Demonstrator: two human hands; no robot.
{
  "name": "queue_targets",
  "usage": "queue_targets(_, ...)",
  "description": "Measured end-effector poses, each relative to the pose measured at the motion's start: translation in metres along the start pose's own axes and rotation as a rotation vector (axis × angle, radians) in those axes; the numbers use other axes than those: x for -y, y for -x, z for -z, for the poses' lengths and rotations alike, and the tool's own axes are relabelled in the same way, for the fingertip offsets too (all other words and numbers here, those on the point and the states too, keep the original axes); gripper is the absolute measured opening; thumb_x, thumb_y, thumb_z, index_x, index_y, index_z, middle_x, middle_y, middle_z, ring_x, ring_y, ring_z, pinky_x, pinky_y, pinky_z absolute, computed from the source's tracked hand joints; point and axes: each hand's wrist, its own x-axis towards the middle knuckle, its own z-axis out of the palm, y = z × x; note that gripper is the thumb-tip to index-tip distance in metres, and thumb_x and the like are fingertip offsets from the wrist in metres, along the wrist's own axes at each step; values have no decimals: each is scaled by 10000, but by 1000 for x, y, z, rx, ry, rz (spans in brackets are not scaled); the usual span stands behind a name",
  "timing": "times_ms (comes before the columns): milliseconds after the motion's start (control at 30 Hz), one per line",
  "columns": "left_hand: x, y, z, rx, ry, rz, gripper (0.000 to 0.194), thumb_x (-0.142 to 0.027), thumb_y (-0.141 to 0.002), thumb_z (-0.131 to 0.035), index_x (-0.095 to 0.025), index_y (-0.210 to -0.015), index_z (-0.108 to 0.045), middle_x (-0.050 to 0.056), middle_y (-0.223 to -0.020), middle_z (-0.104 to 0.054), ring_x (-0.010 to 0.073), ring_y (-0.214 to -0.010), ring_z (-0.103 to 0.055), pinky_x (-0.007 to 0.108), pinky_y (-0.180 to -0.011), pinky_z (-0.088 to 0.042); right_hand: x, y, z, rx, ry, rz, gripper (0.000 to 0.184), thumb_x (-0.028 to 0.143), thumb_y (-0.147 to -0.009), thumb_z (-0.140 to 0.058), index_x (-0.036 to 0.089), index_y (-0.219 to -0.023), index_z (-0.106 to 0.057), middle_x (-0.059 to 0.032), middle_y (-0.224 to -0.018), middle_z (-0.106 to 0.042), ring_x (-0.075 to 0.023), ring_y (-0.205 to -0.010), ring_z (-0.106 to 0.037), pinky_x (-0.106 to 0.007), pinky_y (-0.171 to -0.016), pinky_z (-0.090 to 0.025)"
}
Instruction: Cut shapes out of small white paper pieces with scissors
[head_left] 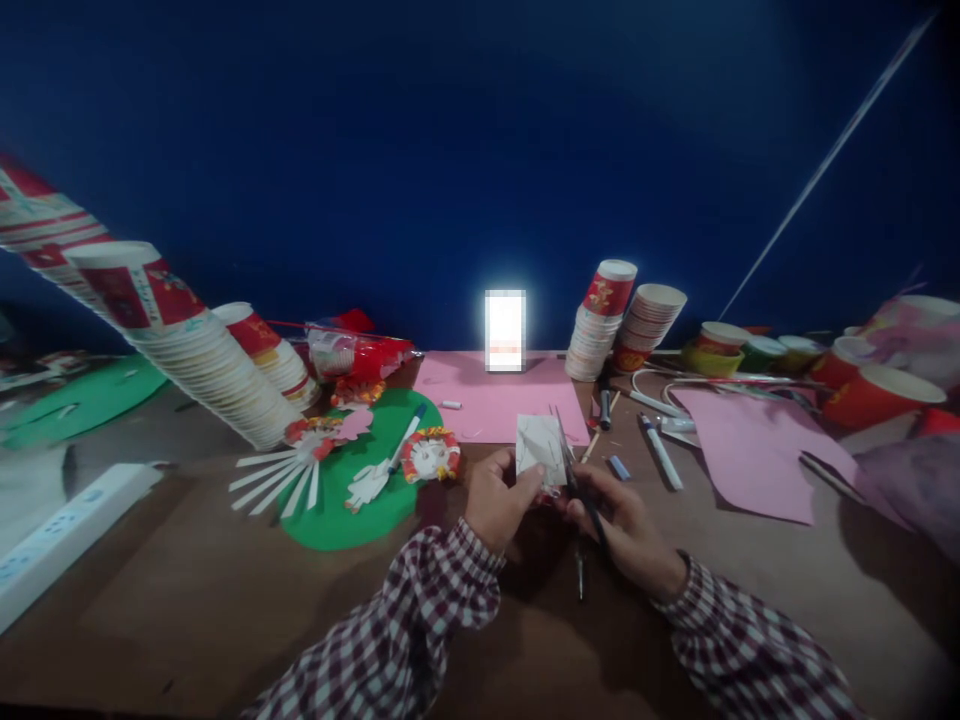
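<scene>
Paper (531, 447) marked with lines, pinched by the left hand (499, 503) near the pink sheet (495, 395), looks mostly uncut, though blur obscures it; the right hand (630, 530) grips scissors (572, 479) beside it. Left of the sheet, a white cutout (367, 487) lies already shaped.

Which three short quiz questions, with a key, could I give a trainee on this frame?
1. True or false: the left hand holds the white paper.
2. What tool is in the right hand?
3. The white cutout left of the hands lies on a sheet of which colour: (a) pink, (b) green, (c) yellow?

Key: 1 true; 2 scissors; 3 b.
</scene>
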Motion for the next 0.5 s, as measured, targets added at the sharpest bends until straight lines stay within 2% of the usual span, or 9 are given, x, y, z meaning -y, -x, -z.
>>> queue_targets(133,-3,-3,2,-56,70,37,260,-334,-656,-660,-117,-799,-649,8,-603,-605,73,-448,-477,190,-444,-421,2,1,-1,16,-1,-20,352,371,-827,-573,199,-1133,-540,-58,-885,-650,-199,-831,-628,-306,-731,-531)
queue_targets(233,-4,-6,5,-95,65,-2,274,-338,-655,-660,-109,-804,-646,12,-615,-600,65,-447,-465,183,-438,-408,4,0,-1,53,9,-26,354,358,-832,-567,194,-1145,-545,-65,-903,-646,-202,-849,-621,-309,-748,-525)
queue_targets(500,-2,-7,7,-72,47,-18,275,-349,-675,-647,-106,-803,-633,5,-579,-577,68,-441,-461,183,-436,-394,2,-1,-1,37,6,-17,349,330,-830,-582,201,-1153,-557,-72,-943,-659,-201,-862,-625,-304,-745,-524)
